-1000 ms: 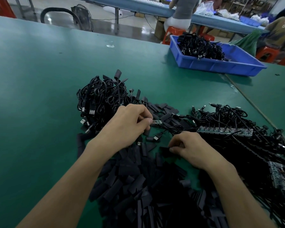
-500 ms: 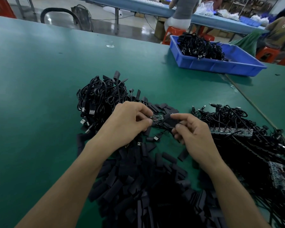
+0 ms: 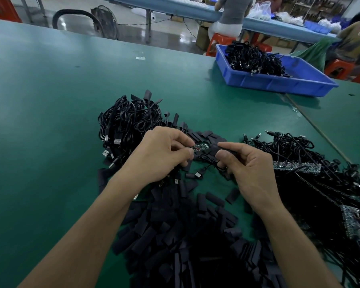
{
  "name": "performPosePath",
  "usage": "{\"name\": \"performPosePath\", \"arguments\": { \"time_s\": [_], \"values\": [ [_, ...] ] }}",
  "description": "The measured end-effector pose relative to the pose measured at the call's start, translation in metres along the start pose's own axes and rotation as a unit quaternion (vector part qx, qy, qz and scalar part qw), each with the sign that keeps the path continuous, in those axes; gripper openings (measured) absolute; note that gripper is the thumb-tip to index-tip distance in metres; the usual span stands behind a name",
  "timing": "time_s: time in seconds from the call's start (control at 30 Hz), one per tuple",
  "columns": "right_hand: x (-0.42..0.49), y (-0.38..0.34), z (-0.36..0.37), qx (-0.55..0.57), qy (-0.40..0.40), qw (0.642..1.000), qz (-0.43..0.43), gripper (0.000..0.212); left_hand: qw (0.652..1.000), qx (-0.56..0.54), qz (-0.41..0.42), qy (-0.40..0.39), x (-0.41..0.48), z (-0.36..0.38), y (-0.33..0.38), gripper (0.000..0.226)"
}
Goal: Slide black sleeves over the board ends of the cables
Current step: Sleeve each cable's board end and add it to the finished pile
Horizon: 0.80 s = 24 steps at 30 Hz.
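Head view: left hand (image 3: pixel 158 154) fingers pinch board (image 3: pixel 200 146) at its wire end. Right hand (image 3: pixel 247 163) thumb and forefinger pinch sleeve (image 3: pixel 213 149), its mouth touching board's free end between both fingertips.

Green table (image 3: pixel 50 121), black sleeves (image 3: pixel 175 235), black cables (image 3: pixel 129 119), green circuit board (image 3: pixel 201 146), blue bin (image 3: pixel 279 82), red stool (image 3: pixel 218 41)

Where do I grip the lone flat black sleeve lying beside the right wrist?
Probably pinch the flat black sleeve across its long edges near one end, from above: it lies flat and apart on the green mat, leaving the other mouth free.
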State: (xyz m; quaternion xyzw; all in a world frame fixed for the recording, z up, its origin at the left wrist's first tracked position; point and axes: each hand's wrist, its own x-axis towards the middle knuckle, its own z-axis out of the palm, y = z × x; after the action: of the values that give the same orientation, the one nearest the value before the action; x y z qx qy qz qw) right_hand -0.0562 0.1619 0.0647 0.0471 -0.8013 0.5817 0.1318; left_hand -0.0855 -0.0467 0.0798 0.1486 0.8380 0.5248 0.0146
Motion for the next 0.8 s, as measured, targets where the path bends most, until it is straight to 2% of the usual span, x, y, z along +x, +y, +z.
{"name": "performPosePath", "arguments": {
  "time_s": [0.43, 0.8],
  "values": [
    [-0.002, -0.002, 0.006, -0.021, 0.028, 0.999, -0.011, 0.015, 0.998, -0.051, -0.018, -0.025, 0.0, 0.001, 0.001, 0.005],
    [0.005, -0.006, -0.003, -0.019, -0.036, 0.999, -0.007, 0.023, 0.993, -0.104, -0.033, -0.048, -0.001, -0.004, 0.002, 0.01]
  ]
}}
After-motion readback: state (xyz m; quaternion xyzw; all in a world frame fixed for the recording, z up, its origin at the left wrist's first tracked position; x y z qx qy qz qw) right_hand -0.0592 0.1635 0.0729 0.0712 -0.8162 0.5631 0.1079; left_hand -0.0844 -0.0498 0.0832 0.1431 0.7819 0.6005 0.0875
